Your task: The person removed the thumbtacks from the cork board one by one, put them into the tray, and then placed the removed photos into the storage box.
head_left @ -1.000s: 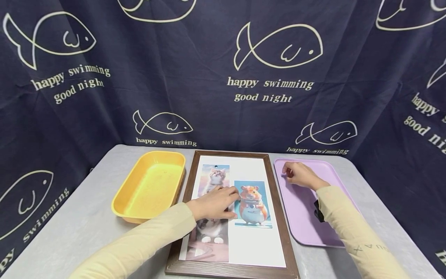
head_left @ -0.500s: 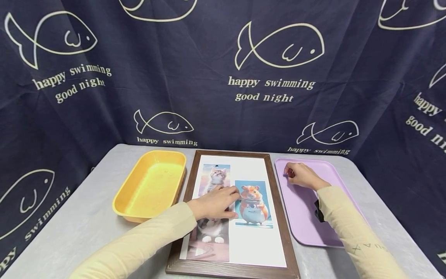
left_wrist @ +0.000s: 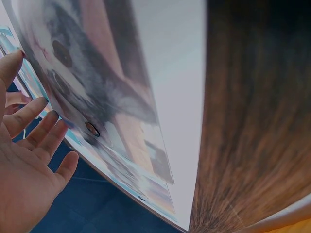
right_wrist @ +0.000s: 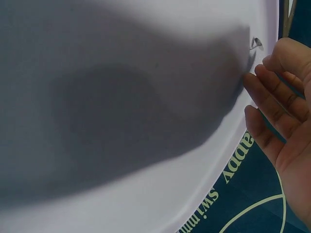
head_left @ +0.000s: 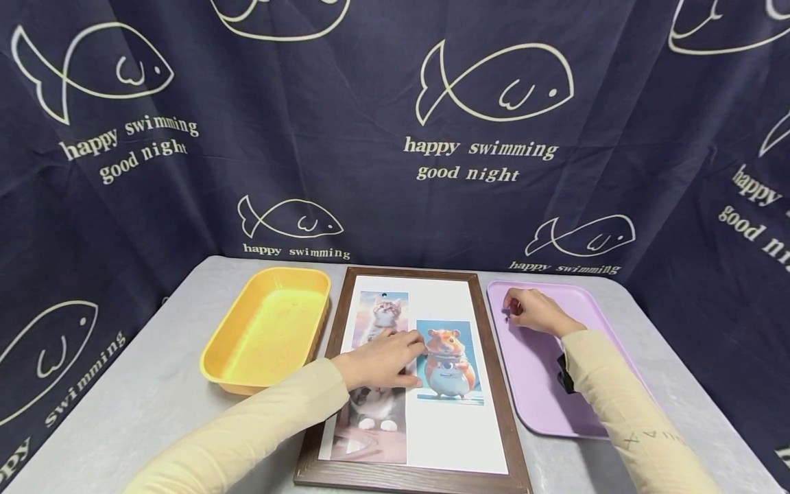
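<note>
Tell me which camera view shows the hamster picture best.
The head view: the hamster picture lies whole and sharp inside the wooden frame, beside the left hand. The left wrist view catches only a blurred sliver of it; the right wrist view shows none.

White lettering is running across the dark blue curtain (head_left: 395,123), reading "happy swimming good night" at upper left and centre, and "happy swimming" lower down above the table edge. Letters are showing on the right sleeve (head_left: 642,425), reading "XUA".
</note>
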`<state>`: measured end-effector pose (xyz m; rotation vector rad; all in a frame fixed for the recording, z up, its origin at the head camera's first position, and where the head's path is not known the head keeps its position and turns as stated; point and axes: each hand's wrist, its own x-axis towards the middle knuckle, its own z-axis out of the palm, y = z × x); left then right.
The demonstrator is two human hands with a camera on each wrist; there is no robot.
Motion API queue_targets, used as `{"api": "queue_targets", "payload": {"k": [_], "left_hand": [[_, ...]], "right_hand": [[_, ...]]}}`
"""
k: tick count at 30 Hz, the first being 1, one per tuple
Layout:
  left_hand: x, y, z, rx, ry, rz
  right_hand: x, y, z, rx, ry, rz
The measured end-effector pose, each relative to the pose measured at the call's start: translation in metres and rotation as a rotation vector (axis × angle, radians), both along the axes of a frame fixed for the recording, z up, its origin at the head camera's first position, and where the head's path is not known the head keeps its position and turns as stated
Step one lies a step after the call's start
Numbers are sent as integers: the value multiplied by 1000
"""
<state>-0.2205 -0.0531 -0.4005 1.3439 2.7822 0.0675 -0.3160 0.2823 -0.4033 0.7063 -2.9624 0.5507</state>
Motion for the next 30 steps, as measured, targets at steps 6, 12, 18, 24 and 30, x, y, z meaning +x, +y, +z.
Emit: {"api": "queue_targets", "payload": {"k": [6,12,18,24,30], "left_hand": [[1,0,1,0,-8,1],[1,0,2,-4,-10,5],[1,0,2,-2,-12,8],[1,0,3,-7,-3,8],[2,1,3,-3,-4,6]], "right_hand": [[1,-1,5,1,-4,-2],[2,-6,11,5,-2,14],[6,-15,18,-1,4,38],[10,-23,19,5,36,58],[15,-31,17,15,67,67]]}}
